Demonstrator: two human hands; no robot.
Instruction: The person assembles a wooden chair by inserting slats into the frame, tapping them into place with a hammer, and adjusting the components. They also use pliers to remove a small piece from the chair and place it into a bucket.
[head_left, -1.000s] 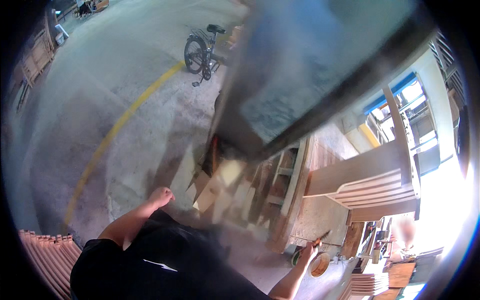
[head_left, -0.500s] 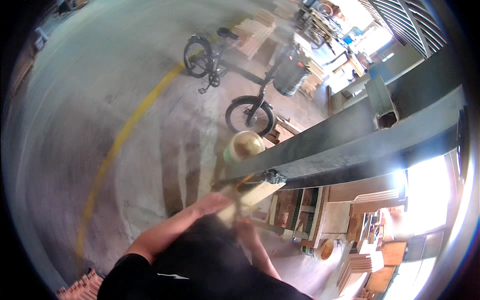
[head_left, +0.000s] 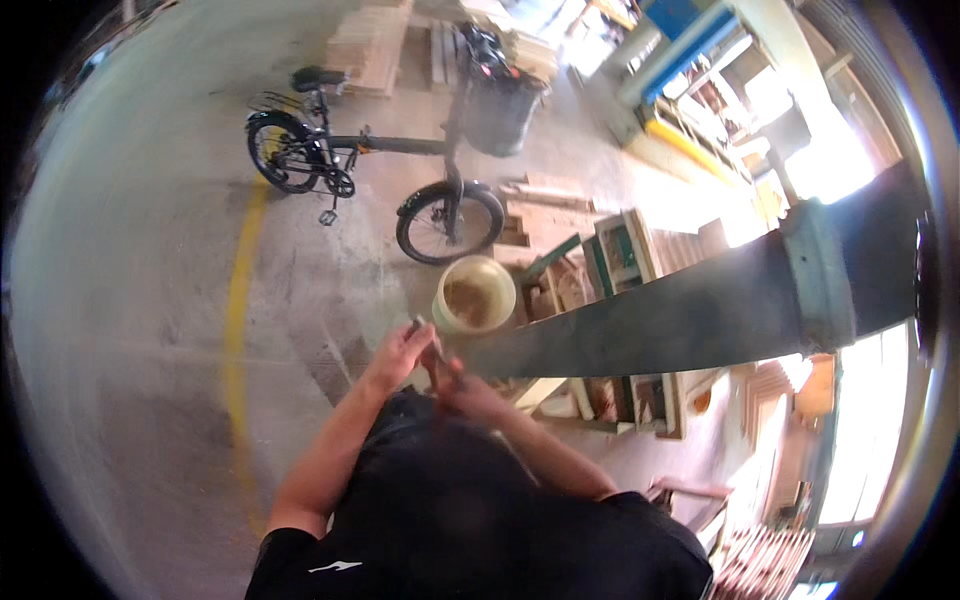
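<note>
In front of my body, my left hand (head_left: 402, 355) is closed, its thumb and fingers pressed together. A small greyish tip shows at the fingertips; what it belongs to I cannot make out. Close beside it on the right, my right hand (head_left: 470, 400) is smeared by motion, and its finger shapes are lost. Just beyond both hands stands a pale round bucket (head_left: 441, 306) with brownish contents. To the right of my right hand, part of a pale wooden board (head_left: 538, 393) shows under a long grey beam (head_left: 640, 325).
A black bicycle (head_left: 390, 145) with a basket (head_left: 500, 118) stands ahead on the floor. Wooden crates (head_left: 620, 250) and stacked timber (head_left: 370, 45) lie beyond. A yellow line (head_left: 236, 330) runs along the floor at the left. Slatted wood (head_left: 765, 560) sits at the lower right.
My view has swung, so the bicycle appears farther left. My hands have come up off the pale board and are now close together near the bucket.
</note>
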